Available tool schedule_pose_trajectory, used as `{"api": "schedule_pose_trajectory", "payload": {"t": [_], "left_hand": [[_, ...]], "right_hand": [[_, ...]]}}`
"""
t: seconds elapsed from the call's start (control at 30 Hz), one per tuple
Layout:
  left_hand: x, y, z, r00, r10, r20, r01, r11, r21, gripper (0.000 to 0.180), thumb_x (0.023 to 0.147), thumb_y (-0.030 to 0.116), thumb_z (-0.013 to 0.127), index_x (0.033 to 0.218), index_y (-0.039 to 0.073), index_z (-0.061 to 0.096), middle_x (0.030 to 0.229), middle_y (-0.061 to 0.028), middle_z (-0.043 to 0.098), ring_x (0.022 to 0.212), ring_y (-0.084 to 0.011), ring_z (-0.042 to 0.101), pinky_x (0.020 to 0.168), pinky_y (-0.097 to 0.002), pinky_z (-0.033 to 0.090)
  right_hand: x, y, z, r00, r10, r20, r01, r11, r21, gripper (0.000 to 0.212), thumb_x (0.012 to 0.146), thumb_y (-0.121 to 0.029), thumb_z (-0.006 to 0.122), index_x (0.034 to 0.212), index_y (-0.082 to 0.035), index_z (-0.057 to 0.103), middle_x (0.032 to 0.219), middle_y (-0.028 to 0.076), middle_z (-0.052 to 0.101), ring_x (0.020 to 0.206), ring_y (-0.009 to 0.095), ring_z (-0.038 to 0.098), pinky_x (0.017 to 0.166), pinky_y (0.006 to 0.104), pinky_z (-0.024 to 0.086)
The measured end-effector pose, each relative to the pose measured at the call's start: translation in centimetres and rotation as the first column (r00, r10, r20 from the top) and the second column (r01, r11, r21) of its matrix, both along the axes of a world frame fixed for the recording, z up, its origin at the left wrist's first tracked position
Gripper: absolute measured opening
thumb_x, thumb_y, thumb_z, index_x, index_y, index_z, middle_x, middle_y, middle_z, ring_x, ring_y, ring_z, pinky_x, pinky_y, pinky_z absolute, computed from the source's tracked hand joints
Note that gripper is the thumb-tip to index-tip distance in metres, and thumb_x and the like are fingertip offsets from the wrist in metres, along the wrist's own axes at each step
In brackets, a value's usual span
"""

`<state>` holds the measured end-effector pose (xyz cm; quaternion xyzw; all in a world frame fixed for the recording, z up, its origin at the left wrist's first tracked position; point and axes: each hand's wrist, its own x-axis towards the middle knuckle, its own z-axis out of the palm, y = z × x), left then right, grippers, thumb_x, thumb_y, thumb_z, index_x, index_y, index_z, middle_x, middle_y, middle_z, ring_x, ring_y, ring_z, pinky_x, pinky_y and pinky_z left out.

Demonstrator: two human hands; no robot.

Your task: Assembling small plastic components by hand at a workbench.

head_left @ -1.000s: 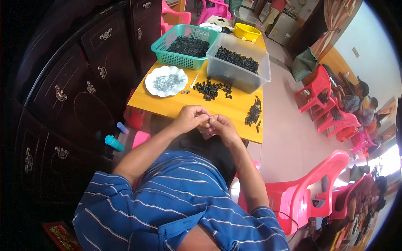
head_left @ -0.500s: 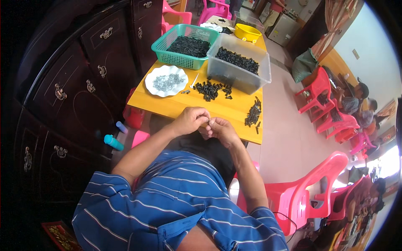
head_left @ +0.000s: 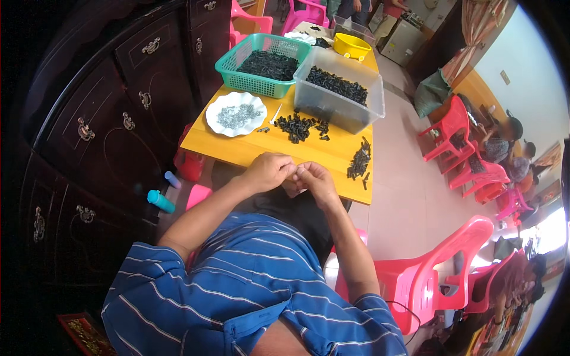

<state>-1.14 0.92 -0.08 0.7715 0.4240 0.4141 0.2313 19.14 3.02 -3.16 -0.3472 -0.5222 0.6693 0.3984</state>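
My left hand (head_left: 271, 172) and my right hand (head_left: 316, 183) meet fingertip to fingertip just off the near edge of the yellow table (head_left: 237, 153). Both are closed in a pinch; whatever sits between the fingers is too small and covered to name. Beyond them lies a pile of short black plastic pieces (head_left: 295, 127). To its left a white scalloped plate (head_left: 212, 121) carries many tiny clear or silvery parts. A thin white stick-like tool (head_left: 276, 113) rests between plate and pile. Another batch of slim black pieces (head_left: 359, 160) is by the right edge.
Behind the piles stand a green basket (head_left: 261, 87) and a clear plastic bin (head_left: 338, 115), both holding black pieces. Farther back is a yellow tub (head_left: 351, 46). Dark cabinets (head_left: 107, 95) line the left. A pink chair (head_left: 415, 279) is at my right; other people sit farther off.
My hands stay together and shift only slightly, the fingers moving a little. At the far end of the table, another person has come into view.
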Motion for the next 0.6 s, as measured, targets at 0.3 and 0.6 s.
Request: {"api": "schedule_pose_trajectory", "payload": {"t": [0.3, 0.6], "left_hand": [[-0.07, 0.04, -0.49, 0.991, 0.042, -0.131, -0.042, 0.999, -0.001, 0.027, 0.095, 0.023, 0.058, 0.078, 0.002, 0.058, 0.072, -0.0219, 0.06, 0.07, -0.0424, 0.061, 0.062, -0.0484, 0.046], [0.05, -0.43, -0.71, 0.987, 0.045, -0.155, -0.018, 0.985, 0.174, 0.022, 0.095, 0.019, 0.056, 0.083, 0.002, 0.055, 0.078, -0.0212, 0.061, 0.077, -0.0425, 0.062, 0.066, -0.0498, 0.047]], "right_hand": [[-0.25, -0.43, 0.43, 0.996, 0.074, 0.044, -0.075, 0.997, 0.025, 0.016, 0.104, -0.018, 0.058, 0.1, -0.003, 0.064, 0.079, 0.001, 0.065, 0.064, 0.01, 0.059, 0.059, 0.0248, 0.052], [0.03, -0.43, 0.33, 0.993, 0.115, -0.036, -0.119, 0.981, -0.155, 0.019, 0.105, -0.02, 0.057, 0.097, -0.005, 0.065, 0.08, 0.001, 0.065, 0.066, 0.011, 0.058, 0.064, 0.0265, 0.052]]}}
